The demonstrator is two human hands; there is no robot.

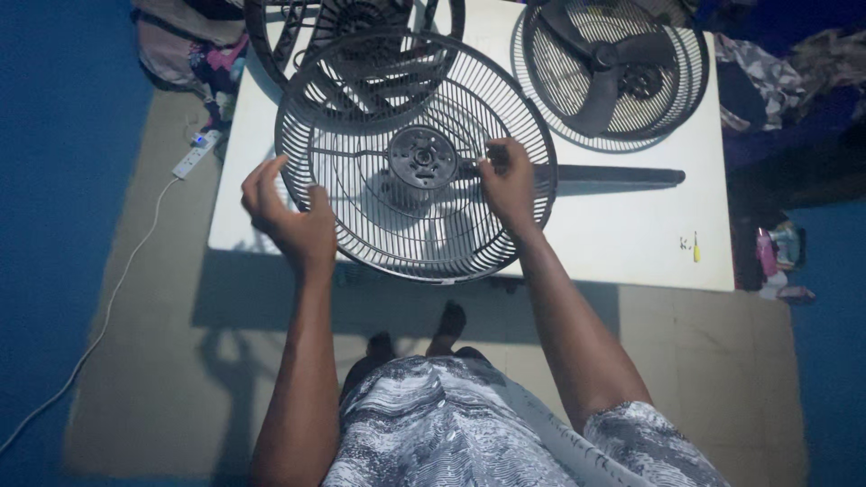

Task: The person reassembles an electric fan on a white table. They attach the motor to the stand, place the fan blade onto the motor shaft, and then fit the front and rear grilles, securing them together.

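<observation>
A round grey wire fan guard (379, 212) with a dark hub (422, 158) lies over the near part of a white table (622, 243). My left hand (289, 216) rests at the guard's left rim with its fingers spread, holding nothing. Over the grille just right of the hub, my right hand (507, 185) pinches a small pale part between its fingertips. A dark pole (618, 177) runs to the right from under my right hand.
A second guard with a dark blade (609, 72) lies at the table's back right, another dark guard (352, 36) at the back left. A small yellow screwdriver (695, 247) lies near the right edge. A white power strip (197, 155) and cord are on the floor to the left.
</observation>
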